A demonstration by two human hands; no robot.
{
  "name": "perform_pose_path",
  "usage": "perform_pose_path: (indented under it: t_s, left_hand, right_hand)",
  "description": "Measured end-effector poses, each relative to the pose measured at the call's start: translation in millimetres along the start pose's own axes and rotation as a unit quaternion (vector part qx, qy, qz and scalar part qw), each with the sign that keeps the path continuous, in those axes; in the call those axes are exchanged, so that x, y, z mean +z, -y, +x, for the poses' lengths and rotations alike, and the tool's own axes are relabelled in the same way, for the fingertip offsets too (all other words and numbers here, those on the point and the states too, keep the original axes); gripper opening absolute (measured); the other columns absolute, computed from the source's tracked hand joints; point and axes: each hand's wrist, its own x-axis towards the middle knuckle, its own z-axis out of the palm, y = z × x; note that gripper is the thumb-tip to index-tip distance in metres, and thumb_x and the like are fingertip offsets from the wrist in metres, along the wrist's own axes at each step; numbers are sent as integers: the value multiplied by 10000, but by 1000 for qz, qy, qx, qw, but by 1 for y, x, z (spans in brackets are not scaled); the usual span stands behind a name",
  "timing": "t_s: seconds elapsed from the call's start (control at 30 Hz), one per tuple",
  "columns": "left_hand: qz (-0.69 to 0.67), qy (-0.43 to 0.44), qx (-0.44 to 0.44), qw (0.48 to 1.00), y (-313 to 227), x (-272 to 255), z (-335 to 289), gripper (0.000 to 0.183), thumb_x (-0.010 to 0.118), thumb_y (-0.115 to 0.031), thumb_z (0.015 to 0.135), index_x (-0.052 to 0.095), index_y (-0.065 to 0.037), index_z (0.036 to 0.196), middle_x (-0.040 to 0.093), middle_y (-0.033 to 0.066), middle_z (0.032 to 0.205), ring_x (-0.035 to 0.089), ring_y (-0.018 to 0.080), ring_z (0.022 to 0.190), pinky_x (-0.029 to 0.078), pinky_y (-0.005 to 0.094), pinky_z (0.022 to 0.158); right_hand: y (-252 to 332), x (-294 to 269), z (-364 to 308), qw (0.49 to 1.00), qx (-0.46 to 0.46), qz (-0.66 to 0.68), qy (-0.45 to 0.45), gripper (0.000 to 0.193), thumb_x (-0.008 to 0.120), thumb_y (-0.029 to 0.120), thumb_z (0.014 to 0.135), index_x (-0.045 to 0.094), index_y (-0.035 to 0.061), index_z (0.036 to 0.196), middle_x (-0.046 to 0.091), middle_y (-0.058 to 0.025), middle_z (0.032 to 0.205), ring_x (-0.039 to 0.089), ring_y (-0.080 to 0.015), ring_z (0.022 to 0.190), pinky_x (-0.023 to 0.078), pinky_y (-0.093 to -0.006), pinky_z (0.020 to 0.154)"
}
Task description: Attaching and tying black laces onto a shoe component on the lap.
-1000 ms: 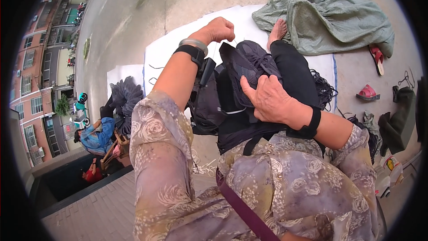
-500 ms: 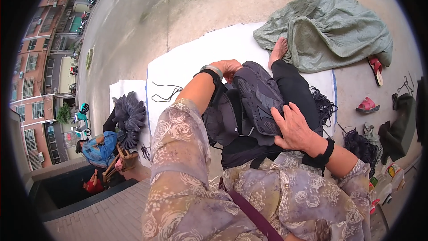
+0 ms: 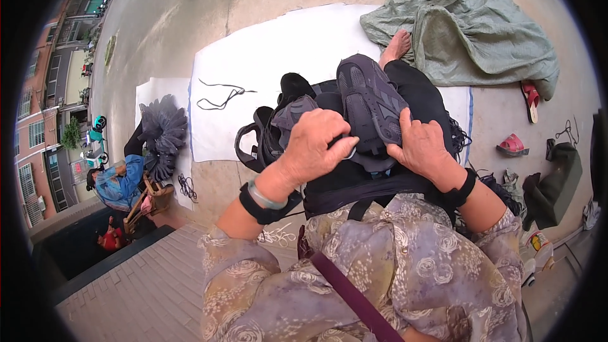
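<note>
A dark grey shoe upper (image 3: 367,98) with mesh panels lies across my lap, its toe pointing away from me. My right hand (image 3: 423,142) grips its near right edge, with the index finger along the side and the thumb at the near end. Over the upper's near left side, my left hand (image 3: 316,142) is closed in a pinch. Something small and dark, with a pale edge, shows between its thumb and forefinger; I cannot make out what it is. More dark uppers (image 3: 282,120) with loops sit left of it on my lap, partly behind my left hand.
A white sheet (image 3: 253,57) lies under my legs, with a black lace (image 3: 221,94) on it. A grey-green cloth (image 3: 462,38) covers the far right. Red slippers (image 3: 512,145) lie on the right. Far left, a person in blue (image 3: 123,180) sits beside a dark stack of uppers (image 3: 163,130).
My left hand has come back from the upper's far left side to its near end and now pinches something small. My right hand stays on the upper's near right edge.
</note>
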Motion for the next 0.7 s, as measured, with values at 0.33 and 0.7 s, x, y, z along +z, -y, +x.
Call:
perform_pose_path:
  t_s: [0.33,0.7]
  left_hand:
    - [327,98,-48,939,-14,70,-53,542,637,-217,749,471,118,1142,567,205,972,530,314,962,348,420,947]
    - [300,43,-17,953,6,99,-40,356,562,-125,733,568,138,972,562,95,592,530,214,570,340,345,710]
  right_hand:
    - [-15,16,2,994,78,44,58,345,558,274,787,434,-22,914,619,-184,621,642,-338,593,514,-409,577]
    - [-29,16,23,994,76,43,70,313,548,259,720,630,-38,778,644,-221,770,641,-366,766,516,-420,714]
